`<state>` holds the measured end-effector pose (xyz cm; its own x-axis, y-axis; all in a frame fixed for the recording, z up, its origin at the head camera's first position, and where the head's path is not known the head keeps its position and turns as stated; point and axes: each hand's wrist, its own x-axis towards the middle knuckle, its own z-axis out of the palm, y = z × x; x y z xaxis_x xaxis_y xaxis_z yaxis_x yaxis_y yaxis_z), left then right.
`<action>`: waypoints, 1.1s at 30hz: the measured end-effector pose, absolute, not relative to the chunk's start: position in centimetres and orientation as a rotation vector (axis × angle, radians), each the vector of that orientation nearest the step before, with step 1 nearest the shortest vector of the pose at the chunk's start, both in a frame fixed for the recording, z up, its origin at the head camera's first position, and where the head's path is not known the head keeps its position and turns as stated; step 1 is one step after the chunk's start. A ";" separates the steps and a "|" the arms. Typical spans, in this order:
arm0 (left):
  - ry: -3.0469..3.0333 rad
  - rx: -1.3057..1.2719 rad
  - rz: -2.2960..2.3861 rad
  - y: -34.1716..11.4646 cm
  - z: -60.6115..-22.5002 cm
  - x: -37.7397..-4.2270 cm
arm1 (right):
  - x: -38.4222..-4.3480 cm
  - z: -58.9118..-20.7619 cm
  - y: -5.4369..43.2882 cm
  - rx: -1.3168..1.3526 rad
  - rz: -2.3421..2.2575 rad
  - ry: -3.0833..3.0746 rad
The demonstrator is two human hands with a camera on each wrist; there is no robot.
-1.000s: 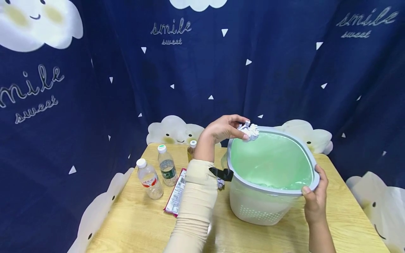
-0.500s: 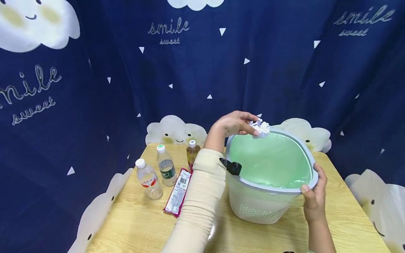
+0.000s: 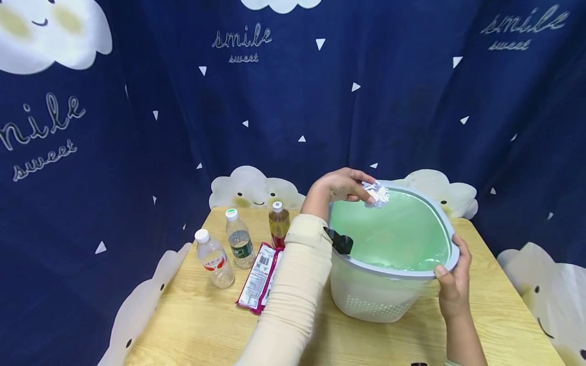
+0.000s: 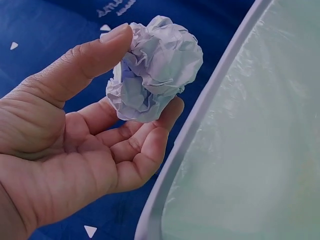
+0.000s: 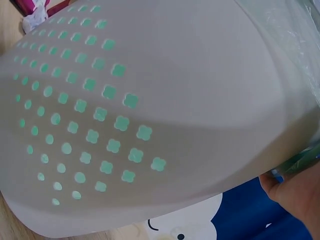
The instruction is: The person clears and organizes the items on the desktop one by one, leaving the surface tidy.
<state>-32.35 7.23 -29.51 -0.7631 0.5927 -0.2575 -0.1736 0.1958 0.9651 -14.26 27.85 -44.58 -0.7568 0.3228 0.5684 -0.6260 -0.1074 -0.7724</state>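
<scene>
A crumpled white paper ball (image 4: pixel 162 62) is pinched between the thumb and fingers of my left hand (image 3: pixel 343 187). In the head view the ball overlaps the far left rim of a trash bin (image 3: pixel 366 300). Green plastic bag lining (image 3: pixel 389 229) covers the inside of the bin, which has a pale grey rim and small cut-out holes low on its wall. My right hand (image 3: pixel 455 282) grips the bin's rim at the near right corner, thumb on top. In the right wrist view the bin's wall (image 5: pixel 200 75) fills most of the picture, with part of that hand at the lower right.
Left of the bin stand two clear bottles, one with a white cap (image 3: pixel 215 259) and one with a green cap (image 3: pixel 240 239), plus a bottle of brown drink (image 3: pixel 279 223). Red-edged wrappers (image 3: pixel 258 277) lie beside my left sleeve. A blue curtain (image 3: pixel 274 112) hangs behind the table.
My left hand has carried the paper ball rightward to the bin's rim, rising a little and then lowering. My right hand keeps its grip on the rim.
</scene>
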 end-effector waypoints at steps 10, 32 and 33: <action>1.860 0.368 1.591 7.3 -30.2 -32.5 | -14.6 -45.3 28.1 0.400 1.935 -1.455; 2.091 0.729 1.588 4.0 -29.9 -28.2 | -14.2 -44.3 27.7 0.375 1.967 -1.510; 2.108 0.744 1.579 3.9 -30.0 -27.9 | -14.2 -44.2 27.8 0.368 1.969 -1.514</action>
<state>-27.93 3.93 -30.03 -0.7772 0.6293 -0.0020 0.1748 0.2189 0.9600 -14.20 27.79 -44.19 -0.7688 0.3026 0.5634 -0.6222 -0.1499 -0.7684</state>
